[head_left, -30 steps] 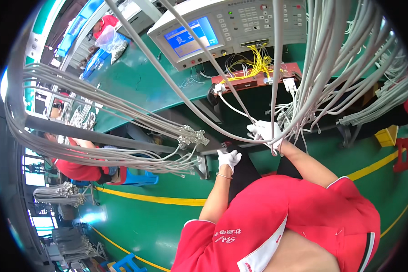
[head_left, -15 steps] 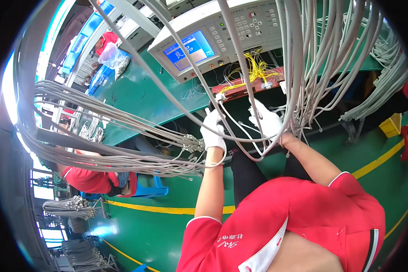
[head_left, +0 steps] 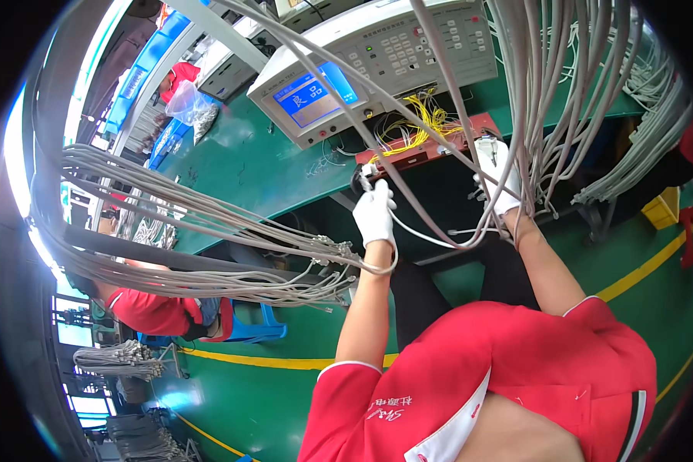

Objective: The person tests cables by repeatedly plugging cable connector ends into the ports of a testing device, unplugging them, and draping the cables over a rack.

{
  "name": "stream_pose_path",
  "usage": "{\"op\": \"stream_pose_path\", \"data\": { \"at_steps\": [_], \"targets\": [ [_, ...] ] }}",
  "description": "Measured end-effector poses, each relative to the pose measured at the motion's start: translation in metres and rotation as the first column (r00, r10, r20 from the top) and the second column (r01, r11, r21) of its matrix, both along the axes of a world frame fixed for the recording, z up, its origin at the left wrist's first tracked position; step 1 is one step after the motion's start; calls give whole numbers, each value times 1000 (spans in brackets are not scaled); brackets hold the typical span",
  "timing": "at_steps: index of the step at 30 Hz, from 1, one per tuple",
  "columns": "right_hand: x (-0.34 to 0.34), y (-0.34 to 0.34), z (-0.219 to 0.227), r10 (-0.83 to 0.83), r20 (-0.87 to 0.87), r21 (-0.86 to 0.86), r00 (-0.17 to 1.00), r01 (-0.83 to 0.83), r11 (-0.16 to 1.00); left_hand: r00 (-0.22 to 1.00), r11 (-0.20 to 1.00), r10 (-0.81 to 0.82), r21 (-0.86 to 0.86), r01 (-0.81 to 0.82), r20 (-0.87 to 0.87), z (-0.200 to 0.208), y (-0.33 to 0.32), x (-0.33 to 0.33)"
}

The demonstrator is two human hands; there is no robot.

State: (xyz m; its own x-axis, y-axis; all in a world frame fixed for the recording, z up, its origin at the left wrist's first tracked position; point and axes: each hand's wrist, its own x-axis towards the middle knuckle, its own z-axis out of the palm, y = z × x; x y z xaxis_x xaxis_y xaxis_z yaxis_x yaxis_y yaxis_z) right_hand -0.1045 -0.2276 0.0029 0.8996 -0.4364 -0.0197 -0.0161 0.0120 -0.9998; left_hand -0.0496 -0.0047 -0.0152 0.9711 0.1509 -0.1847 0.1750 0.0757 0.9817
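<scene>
Grey cable (head_left: 431, 239) loops between both gloved hands, sagging below them in front of the green counter (head_left: 262, 169). One end is pinched in the left hand (head_left: 374, 212), fingers closed on its plug at the red fixture board (head_left: 431, 146) just above that hand. The right hand (head_left: 497, 173) is closed around the other end, pressed against the board's right side, with hanging grey cable bundles (head_left: 562, 100) draped just beside and over it. Above both hands sits a tester with a blue screen (head_left: 316, 96). Yellow wires (head_left: 420, 123) run between tester and board.
</scene>
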Motion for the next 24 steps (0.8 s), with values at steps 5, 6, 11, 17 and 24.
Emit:
{"op": "stream_pose_path", "data": {
  "at_steps": [5, 6, 11, 17, 24],
  "targets": [
    [-25, 33, 17, 46, 86, 94, 995, -54, 994, 922, 940, 120, 258, -225, 368, -15, 17, -14],
    [-31, 36, 1, 98, -10, 129, 995, -96, 987, 983, 990, 139, 18, -142, 116, -5, 13, -18],
    [-18, 24, -62, 307, 112, -354, 945, -251, 901, 997, 934, -64, -354, 45, -44, 6, 17, -4],
    [-25, 27, -18, 346, 17, 179, 938, -343, 922, 976, 872, -183, -478, 107, -115, 8, 15, 3],
    [-23, 41, -5, 459, 15, 232, 888, -449, 863, 932, 757, -317, -639, 135, -179, 8, 28, 34]
  ]
}}
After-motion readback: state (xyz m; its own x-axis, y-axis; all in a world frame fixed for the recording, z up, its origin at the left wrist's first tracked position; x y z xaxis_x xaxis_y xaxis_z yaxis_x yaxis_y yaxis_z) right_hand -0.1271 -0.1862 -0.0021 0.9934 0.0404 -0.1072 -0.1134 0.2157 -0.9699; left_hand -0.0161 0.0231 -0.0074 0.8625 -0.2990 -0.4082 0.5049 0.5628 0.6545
